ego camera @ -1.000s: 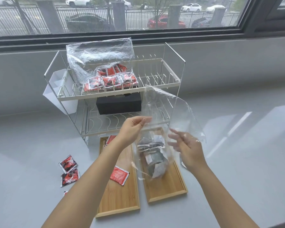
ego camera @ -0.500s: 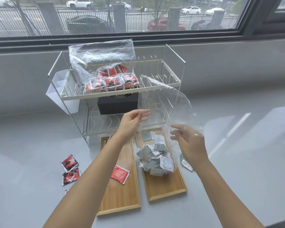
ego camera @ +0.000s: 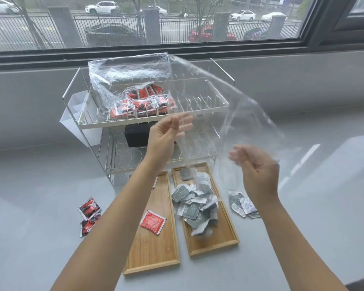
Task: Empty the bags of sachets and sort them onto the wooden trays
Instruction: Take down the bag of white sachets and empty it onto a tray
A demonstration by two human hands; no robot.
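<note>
Both hands are up in the air over the desk (ego camera: 51,185). The left hand (ego camera: 166,137) pinches one edge of a big clear bag (ego camera: 229,114) between thumb and fingers. The right hand (ego camera: 259,171) is near the other side of the bag with its fingers curled. It is blurry, so I cannot tell if it grips the plastic. The bag is held high and looks empty.

Under the bag sit two wooden trays, side by side. The right tray (ego camera: 229,225) has a pile of grey sachets (ego camera: 195,204) on it. A few more grey sachets (ego camera: 242,204) lie on the desk just beside that tray. The left tray (ego camera: 153,253) has one red sachet (ego camera: 153,222) on it. Two red sachets (ego camera: 89,215) lie on the desk to the left, well apart from the trays.

Behind the trays stands a white wire rack (ego camera: 208,106). On its top shelf rests another clear bag (ego camera: 130,78) with red sachets inside. A black box (ego camera: 136,135) sits on the lower shelf.
</note>
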